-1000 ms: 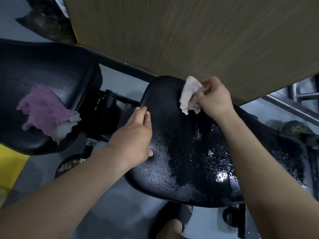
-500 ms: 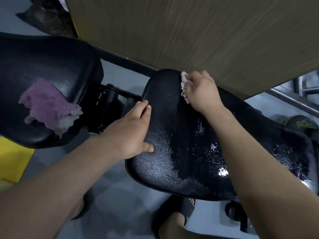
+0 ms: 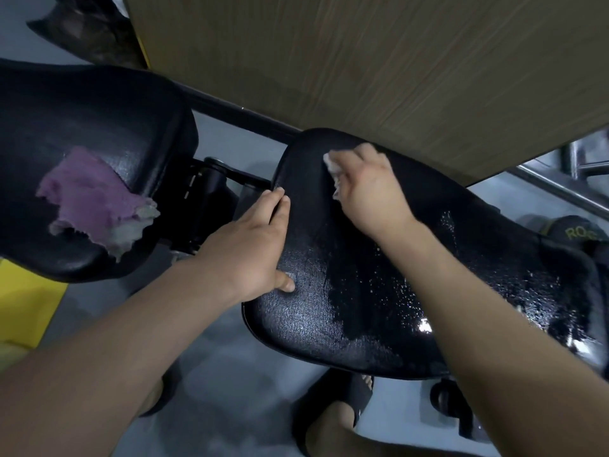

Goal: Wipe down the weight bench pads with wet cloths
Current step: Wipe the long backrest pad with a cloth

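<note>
Right hand (image 3: 369, 189) on wet-speckled black pad (image 3: 329, 311)

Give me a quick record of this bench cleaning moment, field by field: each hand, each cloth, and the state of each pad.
Right hand: closed on the white cloth, pressing it on the far end of the near pad
Left hand: flat on the near pad's left edge, holding nothing
Near pad: right part wet and shiny with droplets, left strip duller
Purple cloth: lying crumpled on the left pad, untouched
Left pad: no wet sheen clearly visible
</note>
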Tool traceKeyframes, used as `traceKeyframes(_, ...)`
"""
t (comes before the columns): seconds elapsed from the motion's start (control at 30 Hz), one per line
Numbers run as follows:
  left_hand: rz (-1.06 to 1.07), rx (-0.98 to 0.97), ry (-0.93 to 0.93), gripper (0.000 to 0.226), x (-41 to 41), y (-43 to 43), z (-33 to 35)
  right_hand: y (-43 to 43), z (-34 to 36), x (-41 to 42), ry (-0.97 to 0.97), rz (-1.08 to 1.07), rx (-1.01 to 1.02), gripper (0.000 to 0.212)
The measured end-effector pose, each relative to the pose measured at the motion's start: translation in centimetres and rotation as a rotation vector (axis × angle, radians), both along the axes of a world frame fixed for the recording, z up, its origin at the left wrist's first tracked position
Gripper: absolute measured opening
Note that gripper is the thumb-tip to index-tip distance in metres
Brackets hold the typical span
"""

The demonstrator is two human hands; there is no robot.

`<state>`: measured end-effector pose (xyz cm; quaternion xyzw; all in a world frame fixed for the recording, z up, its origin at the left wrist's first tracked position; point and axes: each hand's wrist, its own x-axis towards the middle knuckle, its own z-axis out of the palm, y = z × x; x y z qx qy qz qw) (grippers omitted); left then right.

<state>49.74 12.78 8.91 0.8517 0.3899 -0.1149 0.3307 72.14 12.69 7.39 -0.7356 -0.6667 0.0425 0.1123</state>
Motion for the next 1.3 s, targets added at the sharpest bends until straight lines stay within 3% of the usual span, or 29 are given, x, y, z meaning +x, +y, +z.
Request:
traceKeyframes(0.2, 0.010, 0.035, 0.019, 0.136, 0.0, 0.3, 0.1, -5.4, -0.1, -3.3, 0.066, 0.252, -0.025, 0.042)
traceKeyframes(0.37, 0.003, 0.099, 0.076, 0.135, 0.1, 0.0, 0.4, -1.1, -1.3, -0.1, 0.029, -0.038, 0.079, 0.041)
traceKeyframes(0.63, 0.012, 0.142, 0.117, 0.136, 0.2, 0.2, 0.2, -9.1, -0.2, -4.3, 0.118, 0.272, 0.032, 0.039)
traceKeyframes(0.83, -0.028, 0.173, 0.137, 0.129, 0.2, -0.5, 0.3, -4.0, -1.2, -1.8, 0.076, 0.057, 0.086, 0.039)
traceKeyframes(1.0, -0.107, 0.059, 0.174, 0.142, -0.8, -0.1, -0.2, -11.1, -1.1, -5.0, 0.147, 0.268, 0.042, 0.045)
traceKeyframes(1.1, -0.094, 0.054, 0.163, 0.146, -0.9, -0.2, -0.3, -9.6, -0.8, -4.2, 0.126, 0.336, 0.026, 0.040)
traceKeyframes(1.3, -0.056, 0.070, 0.118, 0.145, -0.9, -0.7, 0.0, -6.2, -1.2, -3.4, 0.062, 0.091, 0.080, 0.041)
